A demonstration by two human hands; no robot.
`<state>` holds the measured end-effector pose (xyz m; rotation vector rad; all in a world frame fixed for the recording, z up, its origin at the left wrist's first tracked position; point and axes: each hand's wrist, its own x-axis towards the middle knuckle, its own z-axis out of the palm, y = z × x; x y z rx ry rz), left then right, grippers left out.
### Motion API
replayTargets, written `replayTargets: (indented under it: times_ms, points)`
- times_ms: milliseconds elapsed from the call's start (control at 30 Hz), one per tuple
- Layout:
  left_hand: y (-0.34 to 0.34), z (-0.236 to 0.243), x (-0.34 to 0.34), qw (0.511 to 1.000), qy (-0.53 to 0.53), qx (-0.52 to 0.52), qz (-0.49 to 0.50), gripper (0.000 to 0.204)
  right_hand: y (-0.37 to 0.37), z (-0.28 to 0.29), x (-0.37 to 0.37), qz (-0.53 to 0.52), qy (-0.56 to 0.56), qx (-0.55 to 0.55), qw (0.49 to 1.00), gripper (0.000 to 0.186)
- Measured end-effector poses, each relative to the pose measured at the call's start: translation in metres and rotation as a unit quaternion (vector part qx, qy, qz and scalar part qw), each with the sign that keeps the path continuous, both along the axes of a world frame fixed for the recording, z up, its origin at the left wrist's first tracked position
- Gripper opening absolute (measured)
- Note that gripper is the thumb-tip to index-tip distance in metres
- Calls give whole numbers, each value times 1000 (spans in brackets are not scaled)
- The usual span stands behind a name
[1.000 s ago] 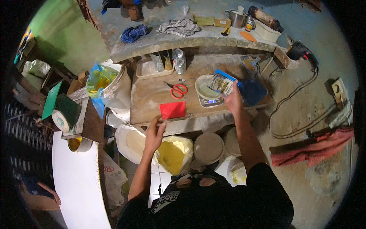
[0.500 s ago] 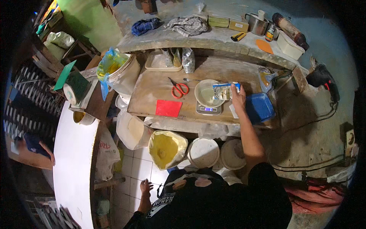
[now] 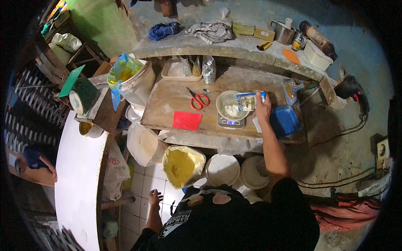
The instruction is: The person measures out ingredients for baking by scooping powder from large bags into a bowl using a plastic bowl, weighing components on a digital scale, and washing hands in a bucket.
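My right hand (image 3: 264, 108) grips a blue and white packet (image 3: 247, 102), tipped sideways over a pale round bowl (image 3: 222, 101). White powder (image 3: 231, 111) lies in the bowl below the packet's mouth. The bowl stands on a small digital scale (image 3: 237, 124) with a lit display. Low at my left side, my left hand (image 3: 155, 197) hangs with its fingers apart and nothing in it. Left of the bowl are red-handled scissors (image 3: 198, 101), a small spoon (image 3: 206, 90) and a flat red packet (image 3: 187, 120).
Right of the scale lies a blue tray (image 3: 285, 121). Below the table's front edge stand an open bag of yellow contents (image 3: 180, 166) and lidded white buckets (image 3: 222, 169). A white tabletop (image 3: 77, 180) runs along the left, with another person (image 3: 37, 161) beyond it.
White powder in the bowl has grown into a visible heap. The packet stays tilted in my right hand over the bowl. My left hand has risen slightly.
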<state>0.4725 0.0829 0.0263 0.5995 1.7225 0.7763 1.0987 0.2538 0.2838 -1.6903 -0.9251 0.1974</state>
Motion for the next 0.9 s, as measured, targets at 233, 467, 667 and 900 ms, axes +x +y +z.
replayTargets:
  times_ms: [233, 467, 667, 900]
  points:
    - [37, 24, 0, 999, 14, 12, -42, 37, 2, -4, 9, -66, 38, 15, 997, 48]
    - [-13, -6, -17, 997, 1, -80, -2, 38, 7, 14, -9, -120, 46, 38, 991, 47]
    - [-28, -14, -20, 997, -11, -80, 15, 37, 20, 11, 8, -56, 9, 30, 998, 48]
    - [-25, 0, -12, 999, -19, -37, 13, 37, 27, 13, 17, -64, 56, 24, 996, 53]
